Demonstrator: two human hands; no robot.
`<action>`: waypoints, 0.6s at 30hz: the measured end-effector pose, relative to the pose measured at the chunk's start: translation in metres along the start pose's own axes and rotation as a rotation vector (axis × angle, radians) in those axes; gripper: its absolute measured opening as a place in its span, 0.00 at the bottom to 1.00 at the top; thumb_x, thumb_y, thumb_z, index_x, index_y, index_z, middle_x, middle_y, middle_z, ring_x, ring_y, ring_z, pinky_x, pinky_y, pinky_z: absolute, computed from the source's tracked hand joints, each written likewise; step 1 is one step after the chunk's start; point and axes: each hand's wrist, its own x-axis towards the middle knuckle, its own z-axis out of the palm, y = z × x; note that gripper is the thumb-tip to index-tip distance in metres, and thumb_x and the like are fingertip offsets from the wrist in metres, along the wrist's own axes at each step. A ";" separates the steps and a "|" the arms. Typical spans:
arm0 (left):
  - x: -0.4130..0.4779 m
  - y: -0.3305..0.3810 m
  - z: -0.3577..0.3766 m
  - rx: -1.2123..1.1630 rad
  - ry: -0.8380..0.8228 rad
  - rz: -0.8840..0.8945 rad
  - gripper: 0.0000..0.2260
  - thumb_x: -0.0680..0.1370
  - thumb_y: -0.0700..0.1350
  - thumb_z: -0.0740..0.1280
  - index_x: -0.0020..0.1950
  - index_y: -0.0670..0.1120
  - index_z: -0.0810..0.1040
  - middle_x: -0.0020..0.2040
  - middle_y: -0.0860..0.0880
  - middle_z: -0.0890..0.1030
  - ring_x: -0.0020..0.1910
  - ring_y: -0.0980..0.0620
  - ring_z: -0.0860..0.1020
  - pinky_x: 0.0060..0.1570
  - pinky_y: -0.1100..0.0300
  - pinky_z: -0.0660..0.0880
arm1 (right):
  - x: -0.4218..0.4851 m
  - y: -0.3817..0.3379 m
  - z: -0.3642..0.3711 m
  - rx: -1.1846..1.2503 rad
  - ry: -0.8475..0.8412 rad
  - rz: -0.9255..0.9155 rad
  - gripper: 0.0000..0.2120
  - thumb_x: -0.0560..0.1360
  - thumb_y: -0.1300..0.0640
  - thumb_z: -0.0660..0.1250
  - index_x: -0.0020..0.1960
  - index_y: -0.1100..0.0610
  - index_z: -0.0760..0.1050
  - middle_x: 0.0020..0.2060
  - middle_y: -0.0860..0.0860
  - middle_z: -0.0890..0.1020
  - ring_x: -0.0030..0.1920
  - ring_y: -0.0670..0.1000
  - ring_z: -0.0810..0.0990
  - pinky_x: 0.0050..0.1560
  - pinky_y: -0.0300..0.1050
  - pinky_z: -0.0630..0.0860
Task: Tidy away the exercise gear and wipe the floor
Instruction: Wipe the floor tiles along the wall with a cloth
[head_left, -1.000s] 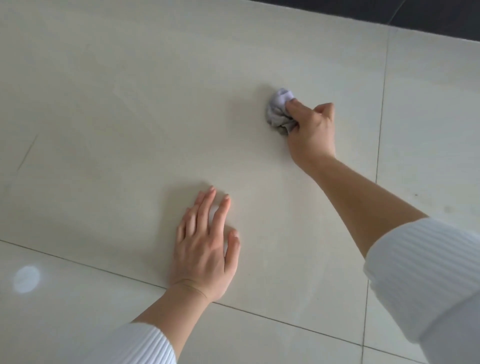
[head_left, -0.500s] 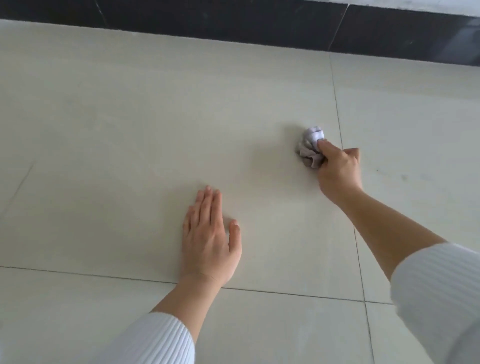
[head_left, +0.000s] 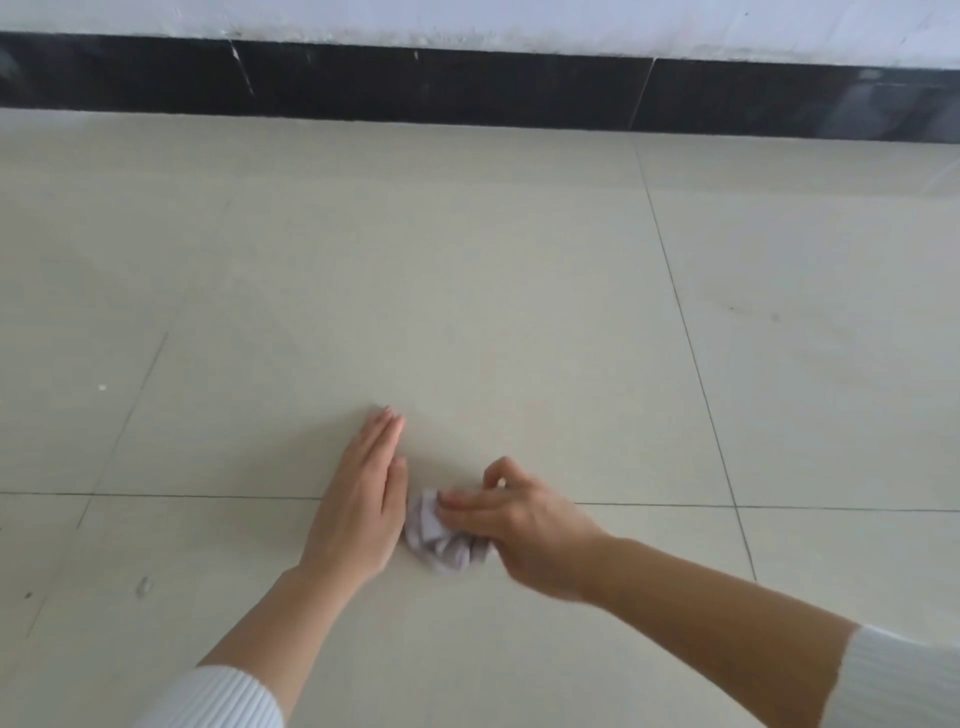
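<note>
Beige tiled floor (head_left: 467, 286), black skirting (head_left: 467, 88) at twelve o'clock. Flat on tile, left hand (head_left: 358, 509), fingers straight, together. At its three o'clock, right hand (head_left: 524, 530) clamped round crumpled grey cloth (head_left: 436, 545); cloth at that hand's nine o'clock, between both hands.

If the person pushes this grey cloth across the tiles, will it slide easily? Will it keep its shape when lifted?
The cloth is crumpled in soft folds, so probably floppy and light. The floor tiles look smooth, so it should slide easily under the right hand.
</note>
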 end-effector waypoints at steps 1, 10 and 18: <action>-0.002 -0.002 -0.001 0.032 -0.012 0.006 0.23 0.82 0.46 0.49 0.75 0.42 0.62 0.76 0.49 0.60 0.75 0.59 0.54 0.69 0.75 0.44 | -0.004 -0.005 0.003 0.008 -0.079 -0.025 0.26 0.72 0.68 0.56 0.64 0.49 0.76 0.63 0.41 0.77 0.47 0.55 0.70 0.49 0.45 0.74; -0.034 -0.013 0.000 0.225 -0.075 0.047 0.31 0.78 0.56 0.41 0.78 0.44 0.54 0.78 0.53 0.50 0.75 0.60 0.45 0.70 0.72 0.37 | -0.015 0.101 -0.079 -0.026 0.495 1.149 0.19 0.75 0.62 0.56 0.59 0.47 0.77 0.41 0.56 0.75 0.50 0.55 0.65 0.43 0.42 0.68; -0.032 -0.013 0.000 0.206 -0.072 0.037 0.27 0.78 0.49 0.49 0.77 0.41 0.59 0.78 0.49 0.56 0.75 0.58 0.48 0.71 0.68 0.41 | -0.015 -0.026 0.002 0.019 0.338 0.391 0.22 0.77 0.65 0.54 0.60 0.47 0.77 0.54 0.43 0.81 0.48 0.49 0.75 0.49 0.42 0.67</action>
